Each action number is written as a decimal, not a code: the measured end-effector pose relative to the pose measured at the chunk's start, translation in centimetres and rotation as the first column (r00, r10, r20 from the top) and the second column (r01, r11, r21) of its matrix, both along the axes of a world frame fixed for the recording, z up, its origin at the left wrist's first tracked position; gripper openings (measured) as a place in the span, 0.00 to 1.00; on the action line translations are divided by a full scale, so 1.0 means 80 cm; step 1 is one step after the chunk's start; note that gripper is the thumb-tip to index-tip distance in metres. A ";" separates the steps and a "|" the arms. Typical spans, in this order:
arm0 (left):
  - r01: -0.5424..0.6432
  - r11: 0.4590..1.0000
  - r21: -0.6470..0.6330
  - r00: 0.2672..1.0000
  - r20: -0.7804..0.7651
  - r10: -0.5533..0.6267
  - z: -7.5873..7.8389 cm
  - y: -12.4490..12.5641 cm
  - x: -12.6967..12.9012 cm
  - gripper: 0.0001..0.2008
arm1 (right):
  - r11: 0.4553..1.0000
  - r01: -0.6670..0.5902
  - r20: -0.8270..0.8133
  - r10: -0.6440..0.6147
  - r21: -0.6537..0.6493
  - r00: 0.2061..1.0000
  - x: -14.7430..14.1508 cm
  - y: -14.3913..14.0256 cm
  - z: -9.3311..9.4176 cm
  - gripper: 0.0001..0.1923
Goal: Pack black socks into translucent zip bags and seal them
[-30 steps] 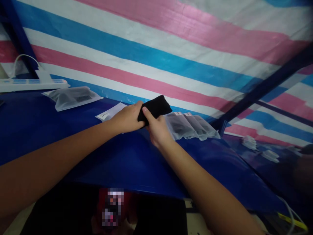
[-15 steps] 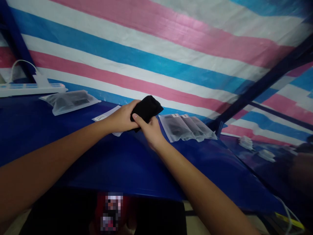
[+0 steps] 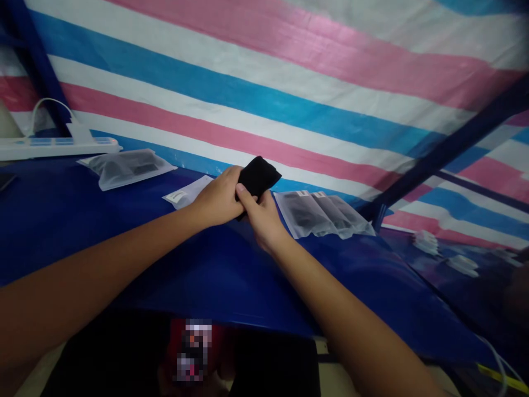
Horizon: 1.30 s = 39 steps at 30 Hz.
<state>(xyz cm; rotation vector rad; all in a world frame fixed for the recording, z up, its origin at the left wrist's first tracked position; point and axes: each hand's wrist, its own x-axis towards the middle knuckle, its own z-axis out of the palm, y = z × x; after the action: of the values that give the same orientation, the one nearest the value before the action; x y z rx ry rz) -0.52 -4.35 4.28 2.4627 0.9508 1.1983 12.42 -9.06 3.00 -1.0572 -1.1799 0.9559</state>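
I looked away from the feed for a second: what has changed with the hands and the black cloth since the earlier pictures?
Very little. Both hands keep their grip on the folded black cloth: the left hand beside it, the right hand below with its thumb on it. The bundle looks slightly tighter than a second ago. Nothing was let go. The bagged items, the bag at the left, the white paper and the power strip lie as before.

I see a folded black cloth (image 3: pixel 258 175), bunched, held above blue table, tilted up-right, by both hands.
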 end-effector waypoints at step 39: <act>0.082 0.825 -0.560 0.993 0.116 -0.019 -0.015 0.030 -0.013 0.12 | 0.993 0.056 0.029 -0.053 -0.101 0.998 0.051 0.022 0.003 0.31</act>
<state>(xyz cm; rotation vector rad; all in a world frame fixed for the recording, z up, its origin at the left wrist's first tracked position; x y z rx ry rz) -1.57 -1.99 3.08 1.9181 1.0229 0.8548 16.52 -7.32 3.22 -1.1810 -1.1281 0.9705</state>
